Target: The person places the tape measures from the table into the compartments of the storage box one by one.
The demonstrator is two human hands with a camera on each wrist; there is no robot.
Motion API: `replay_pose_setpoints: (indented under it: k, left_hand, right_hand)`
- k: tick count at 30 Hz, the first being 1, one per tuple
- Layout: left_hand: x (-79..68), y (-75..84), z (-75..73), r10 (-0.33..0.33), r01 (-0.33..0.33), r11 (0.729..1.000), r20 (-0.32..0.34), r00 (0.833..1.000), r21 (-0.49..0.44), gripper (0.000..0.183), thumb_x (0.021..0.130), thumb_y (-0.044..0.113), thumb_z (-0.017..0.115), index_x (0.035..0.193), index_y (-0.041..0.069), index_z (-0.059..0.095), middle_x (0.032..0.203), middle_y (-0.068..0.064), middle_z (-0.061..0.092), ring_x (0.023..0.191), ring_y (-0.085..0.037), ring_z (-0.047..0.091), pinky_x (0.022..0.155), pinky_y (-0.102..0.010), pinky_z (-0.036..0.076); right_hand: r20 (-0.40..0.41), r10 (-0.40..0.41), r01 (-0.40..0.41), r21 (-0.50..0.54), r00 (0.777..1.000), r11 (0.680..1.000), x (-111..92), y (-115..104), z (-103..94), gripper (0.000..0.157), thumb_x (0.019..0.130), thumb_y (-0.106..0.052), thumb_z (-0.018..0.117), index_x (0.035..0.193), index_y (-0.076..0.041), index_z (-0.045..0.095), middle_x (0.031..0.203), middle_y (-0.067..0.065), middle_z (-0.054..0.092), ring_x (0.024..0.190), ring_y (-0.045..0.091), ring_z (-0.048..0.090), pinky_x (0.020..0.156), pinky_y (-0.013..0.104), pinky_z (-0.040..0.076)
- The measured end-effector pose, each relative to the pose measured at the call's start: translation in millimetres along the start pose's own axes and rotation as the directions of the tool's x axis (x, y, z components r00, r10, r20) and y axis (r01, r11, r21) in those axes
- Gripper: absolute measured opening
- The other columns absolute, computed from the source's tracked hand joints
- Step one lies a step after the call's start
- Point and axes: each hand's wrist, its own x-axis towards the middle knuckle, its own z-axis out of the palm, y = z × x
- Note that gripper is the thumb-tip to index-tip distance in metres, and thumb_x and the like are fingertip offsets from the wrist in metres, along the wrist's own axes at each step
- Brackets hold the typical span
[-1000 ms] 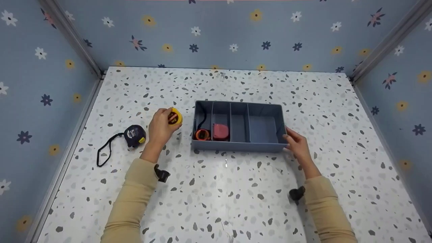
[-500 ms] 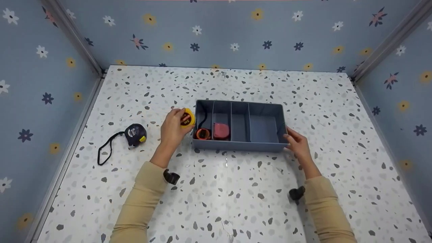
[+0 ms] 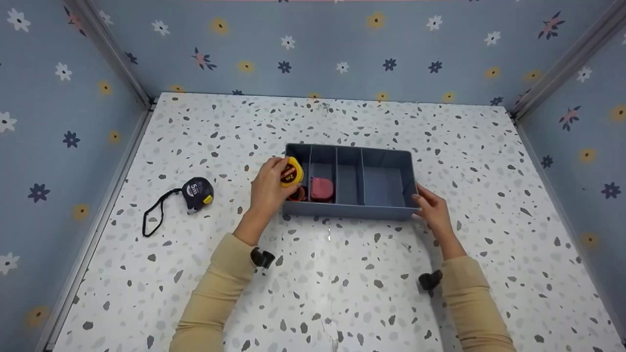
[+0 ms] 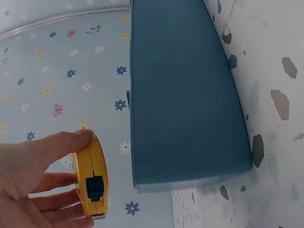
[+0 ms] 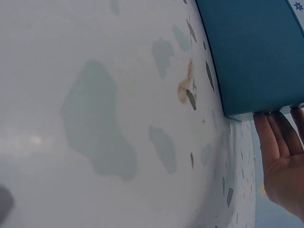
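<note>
A person's left hand (image 3: 267, 186) pinches a yellow, rounded tape measure (image 3: 294, 171) with a dark 2m label above the left end of a grey-blue plastic divided tray (image 3: 349, 211). The left thumb (image 4: 66, 141) and fingers (image 4: 59, 201) stand only as far apart as the case between them; the left wrist view shows it apart from the tray, above the rim. The right hand (image 3: 434, 210) touches the tray's right end, fingers fairly straight against the wall; whether its thumb grips the rim cannot be told. Inside the tray, an orange-and-black round tape measure (image 3: 300, 195), partly hidden by the yellow case, lies in the leftmost compartment, and a pinkish-red, squarish tape measure (image 3: 322, 188) lies in the next. Left of the tray, well apart from it, rests a black tape measure (image 3: 196, 194) marked 5m, with a yellow button and black cord loop (image 3: 154, 215). The hazards appear to gather at the tray's left end: brought down there, the yellow case could knock the orange-and-black one or catch on the first divider (image 3: 310, 168); a slack pinch could drop it; and too light a right-hand touch could let a bumped tray skid
</note>
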Motion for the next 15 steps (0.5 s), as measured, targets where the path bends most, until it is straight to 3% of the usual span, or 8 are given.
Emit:
replay_pose_setpoints:
  k: [7, 15]
  left_hand:
    - [1.4, 12.8, 10.2, 0.034, -0.034, 0.999, -0.001, 0.999, -0.034, 0.061, 0.071, 0.017, 0.074, 0.124, -0.002, 0.050, 0.117, -0.015, 0.050, 0.106, -0.026, 0.047, 0.087, -0.035, 0.041]
    - [3.2, 24.7, 20.1, 0.086, -0.084, 0.994, 0.022, 0.996, -0.063, 0.061, 0.070, 0.014, 0.076, 0.122, -0.003, 0.051, 0.116, -0.016, 0.050, 0.107, -0.026, 0.047, 0.089, -0.033, 0.040]
  right_hand:
    - [-0.032, 0.034, -0.035, -0.039, 0.999, 0.999, 2, 4, 0.8, 0.051, 0.086, -0.033, 0.056, 0.133, -0.018, 0.042, 0.134, 0.007, 0.041, 0.113, 0.021, 0.046, 0.076, 0.027, 0.049]
    - [-0.036, -0.032, 0.031, -0.022, 0.999, 0.999, 16, 32, -3.4, 0.062, 0.076, -0.054, 0.059, 0.130, -0.026, 0.047, 0.133, 0.005, 0.044, 0.113, 0.020, 0.047, 0.077, 0.028, 0.049]
